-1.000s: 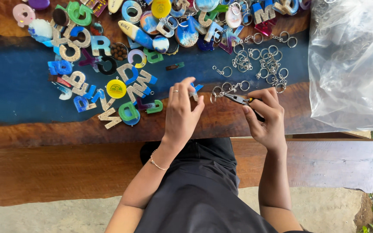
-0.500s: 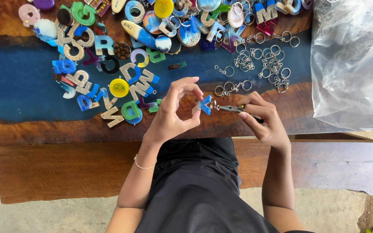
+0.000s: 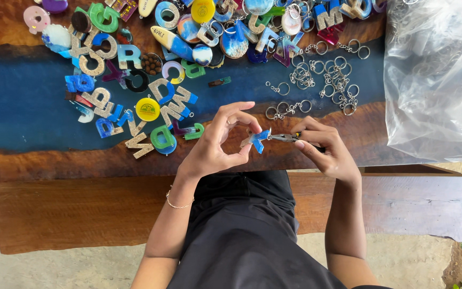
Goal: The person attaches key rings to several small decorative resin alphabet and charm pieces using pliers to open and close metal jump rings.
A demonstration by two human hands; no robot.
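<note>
The left hand (image 3: 217,142) pinches a small blue letter charm (image 3: 258,139) above the bench (image 3: 38,155) edge, while the right hand (image 3: 327,150) grips slim pliers (image 3: 287,138) touching it. Beyond lie a clear plastic bag (image 3: 437,80), piled resin letters (image 3: 135,96) and loose metal rings (image 3: 327,77).

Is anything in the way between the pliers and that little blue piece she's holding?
Nothing visible. The left hand pinches the blue piece above the table edge, and the pliers in the right hand already reach its side. The key rings lie farther back.
</note>
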